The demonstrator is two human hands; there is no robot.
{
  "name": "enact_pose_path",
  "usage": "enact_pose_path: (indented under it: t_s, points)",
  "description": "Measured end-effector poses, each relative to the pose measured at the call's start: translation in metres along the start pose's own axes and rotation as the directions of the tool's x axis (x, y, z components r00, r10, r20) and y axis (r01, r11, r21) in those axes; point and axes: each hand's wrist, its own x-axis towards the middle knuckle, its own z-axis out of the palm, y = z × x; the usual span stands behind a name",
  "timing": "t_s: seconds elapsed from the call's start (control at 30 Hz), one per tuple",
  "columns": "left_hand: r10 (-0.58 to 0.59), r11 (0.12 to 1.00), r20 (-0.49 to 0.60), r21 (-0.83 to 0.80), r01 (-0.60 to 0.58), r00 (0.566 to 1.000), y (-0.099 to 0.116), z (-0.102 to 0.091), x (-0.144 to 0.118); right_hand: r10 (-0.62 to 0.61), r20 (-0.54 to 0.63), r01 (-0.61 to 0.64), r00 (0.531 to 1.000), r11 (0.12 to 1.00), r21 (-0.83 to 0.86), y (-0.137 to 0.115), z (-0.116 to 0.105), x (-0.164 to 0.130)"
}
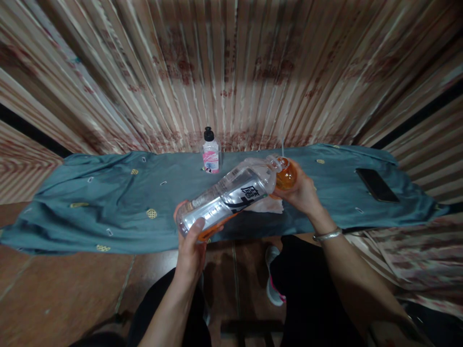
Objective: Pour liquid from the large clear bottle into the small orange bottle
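My left hand (191,248) is wrapped round the base of a large clear plastic bottle (231,195) with a silver label and black lettering. The bottle is tilted, its neck up to the right, and orange shows along its underside. At its mouth is a small round clear container (287,173) with orange liquid inside. My right hand (302,190) closes round this container from the right. A thin pale stick or straw (282,146) rises behind it. Whether liquid is flowing between the two cannot be made out.
A small bottle (211,156) with a black cap and pink label stands near the table's back edge. White paper (265,206) lies beneath the large bottle. A black phone (377,185) rests at the right on the green tablecloth (119,207). A patterned curtain (231,72) hangs behind.
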Motion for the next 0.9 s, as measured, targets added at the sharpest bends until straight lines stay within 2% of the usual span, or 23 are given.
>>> enact_pose_path:
  t_s: [0.9]
  points:
    - [0.002,0.997,0.001,0.075,-0.002,1.000,-0.0012,-0.0032,0.0021,0.021,0.006,-0.021,1.000,1.000,-0.010,-0.0020,-0.0014,0.0004]
